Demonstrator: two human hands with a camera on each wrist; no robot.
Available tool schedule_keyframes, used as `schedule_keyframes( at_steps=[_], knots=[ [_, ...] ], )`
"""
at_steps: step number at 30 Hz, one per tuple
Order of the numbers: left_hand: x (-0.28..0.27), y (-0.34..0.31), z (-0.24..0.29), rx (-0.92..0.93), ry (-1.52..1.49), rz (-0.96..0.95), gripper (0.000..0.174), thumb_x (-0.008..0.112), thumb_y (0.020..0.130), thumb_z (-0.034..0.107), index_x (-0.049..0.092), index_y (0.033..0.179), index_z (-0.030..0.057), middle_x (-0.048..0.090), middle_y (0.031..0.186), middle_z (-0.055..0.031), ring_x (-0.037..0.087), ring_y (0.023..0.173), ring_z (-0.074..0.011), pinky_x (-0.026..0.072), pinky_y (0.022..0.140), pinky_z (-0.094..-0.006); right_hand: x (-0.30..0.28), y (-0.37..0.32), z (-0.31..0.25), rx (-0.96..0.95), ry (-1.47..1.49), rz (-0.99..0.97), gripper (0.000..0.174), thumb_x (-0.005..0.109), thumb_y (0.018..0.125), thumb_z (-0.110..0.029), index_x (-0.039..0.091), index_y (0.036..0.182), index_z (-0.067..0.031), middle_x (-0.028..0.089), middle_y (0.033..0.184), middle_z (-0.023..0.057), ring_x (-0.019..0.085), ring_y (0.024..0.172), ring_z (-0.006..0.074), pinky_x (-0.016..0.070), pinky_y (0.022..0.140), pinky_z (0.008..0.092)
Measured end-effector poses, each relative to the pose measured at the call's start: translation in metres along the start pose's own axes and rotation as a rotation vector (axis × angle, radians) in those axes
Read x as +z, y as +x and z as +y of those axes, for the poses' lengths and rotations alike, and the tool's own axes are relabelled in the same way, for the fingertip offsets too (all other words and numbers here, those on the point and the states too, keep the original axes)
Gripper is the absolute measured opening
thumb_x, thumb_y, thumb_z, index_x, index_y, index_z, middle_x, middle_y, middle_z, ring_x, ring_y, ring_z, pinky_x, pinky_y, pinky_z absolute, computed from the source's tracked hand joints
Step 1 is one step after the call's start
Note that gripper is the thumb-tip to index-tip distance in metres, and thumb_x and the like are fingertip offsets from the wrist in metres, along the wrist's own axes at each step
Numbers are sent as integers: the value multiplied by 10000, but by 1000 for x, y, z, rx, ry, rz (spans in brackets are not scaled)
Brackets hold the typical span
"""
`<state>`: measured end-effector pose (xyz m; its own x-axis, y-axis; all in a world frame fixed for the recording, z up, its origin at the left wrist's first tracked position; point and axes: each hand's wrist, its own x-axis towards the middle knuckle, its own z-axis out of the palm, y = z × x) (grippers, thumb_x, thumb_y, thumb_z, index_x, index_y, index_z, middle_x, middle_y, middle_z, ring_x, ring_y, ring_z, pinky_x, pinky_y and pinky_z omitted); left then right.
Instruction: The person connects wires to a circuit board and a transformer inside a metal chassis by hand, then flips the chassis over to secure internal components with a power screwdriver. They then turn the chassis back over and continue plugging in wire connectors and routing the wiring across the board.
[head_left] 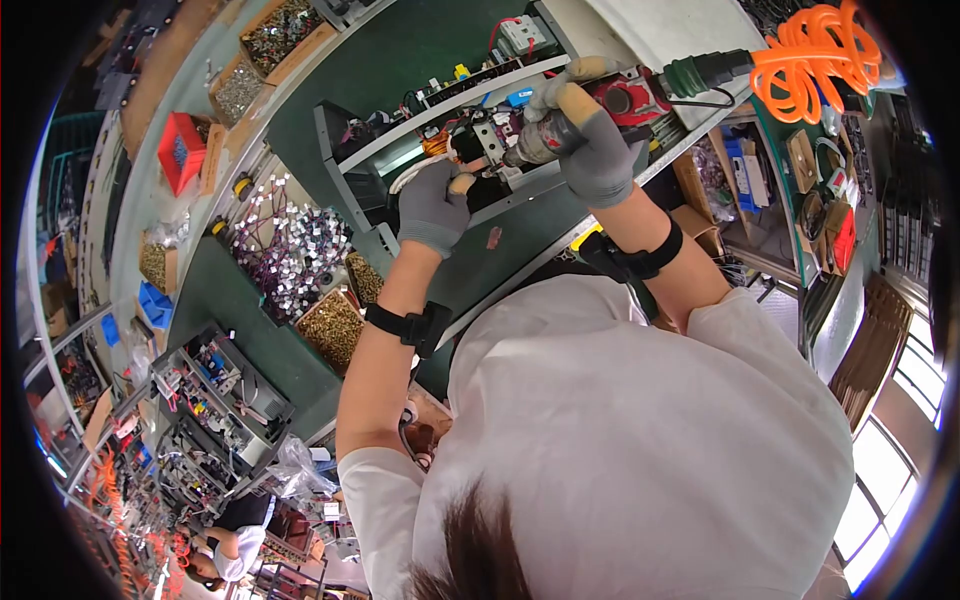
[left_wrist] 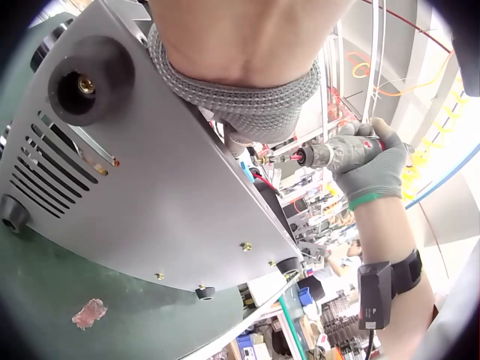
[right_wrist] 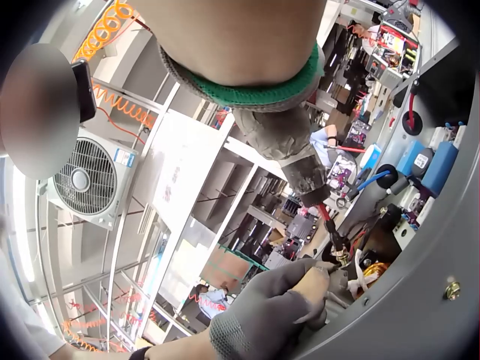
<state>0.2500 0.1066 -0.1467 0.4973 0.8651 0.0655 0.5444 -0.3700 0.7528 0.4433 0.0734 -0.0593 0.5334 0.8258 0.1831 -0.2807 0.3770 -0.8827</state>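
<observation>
My gloved right hand (head_left: 597,150) grips a power screwdriver (head_left: 538,142) with a worn, grey front end and a red rear. In the right wrist view its bit (right_wrist: 324,214) points down into an open grey metal housing (right_wrist: 420,277) filled with electrical parts. My gloved left hand (head_left: 432,208) is at the housing's near wall, fingers bent over the edge. Its fingertips lie close beside the bit's tip and a brass-coloured screw (right_wrist: 343,258); I cannot tell whether they pinch anything. The left wrist view shows the housing's outer panel (left_wrist: 172,202) with vents and black feet.
An orange coiled hose (head_left: 815,55) hangs at the upper right. Left of the housing lie a pile of white connectors (head_left: 290,240) with leads and a box of brass-coloured small parts (head_left: 332,328). A red bin (head_left: 181,152) sits on the shelf. More housings (head_left: 225,385) stand lower left.
</observation>
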Motion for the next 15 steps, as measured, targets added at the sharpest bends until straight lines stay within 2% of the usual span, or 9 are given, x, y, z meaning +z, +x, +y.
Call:
schedule_keyframes(
  at_steps=[2,4,7,11,15],
  knots=[
    [1,-1,4,-25,36,0,221,586,679,31,625,893,70,621,847,-147,602,805,-339,489,700,-381,2,-1,-4,-17,-50,-12,197,517,801,-22,503,996,2,566,753,117,572,684,241,487,663,370],
    [0,-3,9,17,48,7,219,587,672,31,624,884,74,619,835,-142,600,797,-337,485,696,-383,5,0,-7,97,54,45,181,531,800,-31,510,977,-1,572,754,114,581,690,228,489,657,352],
    [-1,-3,13,91,87,20,215,591,656,32,624,863,84,615,809,-131,595,777,-332,476,686,-389,11,5,-8,174,4,136,176,560,794,-45,520,962,-4,584,745,116,592,665,208,489,608,311],
    [3,-2,9,167,119,75,201,596,638,39,623,828,97,606,774,-120,584,746,-329,461,672,-406,15,11,3,195,9,175,185,588,786,-58,538,957,-5,603,714,116,606,595,195,475,518,265],
    [1,-2,11,157,125,54,196,599,634,41,619,821,95,605,768,-120,582,744,-331,460,666,-409,13,12,7,107,-42,113,196,591,784,-59,536,964,-5,605,707,115,610,590,197,480,522,267]
  ],
)
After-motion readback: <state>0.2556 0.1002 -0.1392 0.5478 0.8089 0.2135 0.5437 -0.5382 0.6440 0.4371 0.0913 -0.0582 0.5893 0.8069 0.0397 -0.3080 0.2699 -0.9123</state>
